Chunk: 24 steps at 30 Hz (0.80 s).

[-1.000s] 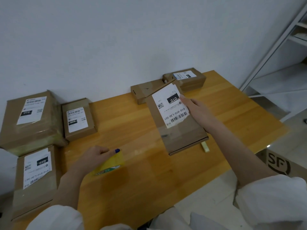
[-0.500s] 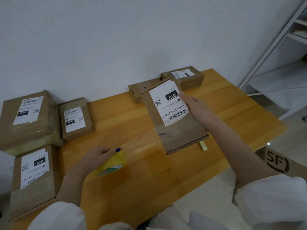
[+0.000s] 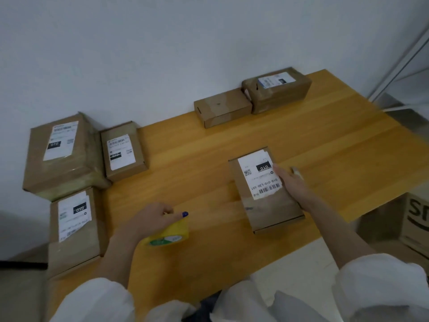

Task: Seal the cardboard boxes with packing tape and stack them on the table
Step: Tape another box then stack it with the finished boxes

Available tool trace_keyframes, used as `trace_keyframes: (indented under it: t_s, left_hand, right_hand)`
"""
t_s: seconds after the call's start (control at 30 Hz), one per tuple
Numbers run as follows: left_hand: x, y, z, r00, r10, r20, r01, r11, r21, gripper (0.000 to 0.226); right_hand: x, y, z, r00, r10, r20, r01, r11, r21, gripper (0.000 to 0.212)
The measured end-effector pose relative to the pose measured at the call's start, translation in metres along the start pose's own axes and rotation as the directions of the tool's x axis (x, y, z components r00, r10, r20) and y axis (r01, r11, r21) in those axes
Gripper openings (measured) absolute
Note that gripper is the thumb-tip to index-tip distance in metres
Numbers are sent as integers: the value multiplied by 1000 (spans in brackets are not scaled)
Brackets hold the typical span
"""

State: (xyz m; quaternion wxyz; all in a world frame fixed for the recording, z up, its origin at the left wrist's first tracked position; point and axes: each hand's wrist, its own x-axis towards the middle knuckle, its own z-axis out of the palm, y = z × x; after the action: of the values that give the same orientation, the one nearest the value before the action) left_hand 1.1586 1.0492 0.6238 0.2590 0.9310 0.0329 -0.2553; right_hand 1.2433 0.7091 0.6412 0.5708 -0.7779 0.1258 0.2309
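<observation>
Box point(image 3: 269, 212) lowered flat onto table point(image 3: 209, 159), right hand point(image 3: 290, 184) gripping it, left hand point(image 3: 151, 219) gripping tape point(image 3: 169, 235)

One head-worn view looks steeply down from above the near edge of the wooden surface point(image 3: 197, 170), facing the white wall point(image 3: 162, 54) behind it, within arm's reach.
</observation>
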Motion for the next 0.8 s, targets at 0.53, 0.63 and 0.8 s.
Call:
trace_keyframes:
  t_s: [0.53, 0.63, 0.8]
  left_hand:
    - [6, 0, 27, 998, 4, -69, 10, 979, 203, 40]
    - [4, -6, 25, 998, -20, -67, 29, 990, 141, 35]
    - [2, -8, 25, 998, -9, -69, 18, 991, 134, 34]
  right_hand:
    - [19, 62, 115, 915, -326, -239, -41, 514, -857, 76]
    - [23, 68, 109, 936, -220, -274, -124, 522, -844, 78]
    - [34, 74, 80, 886, -345, -308, -74, 551, -831, 68]
